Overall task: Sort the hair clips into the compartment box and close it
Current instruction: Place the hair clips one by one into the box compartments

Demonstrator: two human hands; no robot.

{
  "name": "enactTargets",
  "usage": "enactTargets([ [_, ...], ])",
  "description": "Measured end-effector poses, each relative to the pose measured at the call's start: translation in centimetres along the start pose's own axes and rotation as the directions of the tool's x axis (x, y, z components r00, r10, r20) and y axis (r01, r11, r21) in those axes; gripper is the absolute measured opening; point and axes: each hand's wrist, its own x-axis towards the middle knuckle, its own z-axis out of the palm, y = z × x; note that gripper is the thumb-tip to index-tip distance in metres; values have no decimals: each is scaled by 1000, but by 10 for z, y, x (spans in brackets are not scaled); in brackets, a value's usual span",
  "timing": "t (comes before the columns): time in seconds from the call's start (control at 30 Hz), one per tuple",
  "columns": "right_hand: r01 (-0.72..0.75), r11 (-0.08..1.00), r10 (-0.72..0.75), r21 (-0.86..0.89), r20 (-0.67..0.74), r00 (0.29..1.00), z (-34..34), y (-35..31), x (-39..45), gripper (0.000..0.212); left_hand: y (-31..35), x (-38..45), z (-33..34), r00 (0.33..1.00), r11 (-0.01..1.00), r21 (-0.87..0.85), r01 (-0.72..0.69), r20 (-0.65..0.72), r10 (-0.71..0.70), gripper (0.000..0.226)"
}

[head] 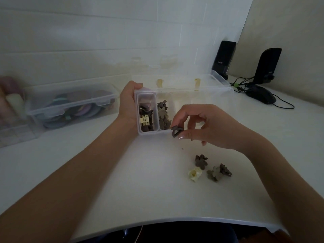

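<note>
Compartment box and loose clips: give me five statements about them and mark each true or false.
1. The right hand pinches a dark hair clip beside the compartment box. True.
2. The box lid is shut. False: it lies open behind the box.
3. The left hand holds the box's left side. True.
4. Only one clip is left on the table. False: several lie there, among them a brown flower clip and a cream clip.
5. Both visible compartments are empty. False: each holds clips.
</note>
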Motion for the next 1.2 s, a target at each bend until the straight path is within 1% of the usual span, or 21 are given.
enactTargets([
  [0.1, 37, 999, -37, 2, -52, 998, 3, 0, 1, 18, 1, -1, -1, 998, 999, 4, 39, 54, -40, 24],
  [0.17, 71, 997, -77, -39, -163, 984, 3, -2, 1, 17, 2, -3, 1, 996, 999, -16, 46, 83, -45, 26],
  [0.2, 78, 994, -94, -74, -238, 967, 0, -2, 1, 16, 2, -2, 1, 996, 999, -34, 24, 89, -21, 34],
  [0.27, 47, 991, -94, -124, -403, 910, -8, 0, 0, 14, 1, 1, -1, 992, 997, -67, -26, 125, 34, 54],
  [0.3, 28, 993, -83, -119, -485, 871, -14, 2, 0, 12, 2, 1, -1, 990, 997, -64, -40, 136, 49, 57],
  [0.33, 22, 995, -74, -100, -560, 825, -21, 4, -1, 11, 5, 1, -2, 988, 997, -60, -44, 143, 52, 56],
  [0.4, 17, 998, -59, -68, -677, 733, -34, 10, -4, 13, 12, 1, -5, 989, 998, -42, -44, 137, 49, 43],
  [0.47, -12, 999, -30, -53, -729, 684, -43, 16, -6, 15, 18, 5, -10, 992, 996, -71, -54, 109, 62, 27],
  [0.53, -47, 998, -2, -47, -728, 685, -46, 22, -7, 15, 23, 8, -16, 989, 993, -95, -70, 121, 81, 22],
  [0.6, -76, 995, 5, -70, -697, 717, -44, 25, -5, 15, 25, 10, -20, 988, 991, -110, -71, 127, 85, 21],
  [0.7, -76, 987, -32, -140, -644, 764, -38, 25, -3, 16, 27, 7, -21, 988, 992, -85, -94, 116, 104, 21],
  [0.77, -83, 983, -40, -162, -634, 772, -36, 25, -3, 16, 28, 5, -20, 986, 992, -58, -114, 112, 120, 22],
  [0.9, -118, 971, -40, -208, -629, 776, -33, 24, -5, 15, 31, 5, -23, 987, 991, -73, -115, 103, 122, 17],
  [1.0, -103, 971, -58, -217, -629, 775, -32, 20, -5, 15, 31, 7, -24, 989, 992, -74, -100, 104, 107, 13],
  [1.07, -87, 975, -59, -202, -623, 780, -30, 17, -5, 14, 30, 8, -26, 989, 993, -78, -93, 110, 101, 18],
  [1.2, -55, 974, -82, -220, -564, 822, -20, 12, -2, 14, 30, 8, -27, 989, 994, -50, -99, 103, 104, 21],
])
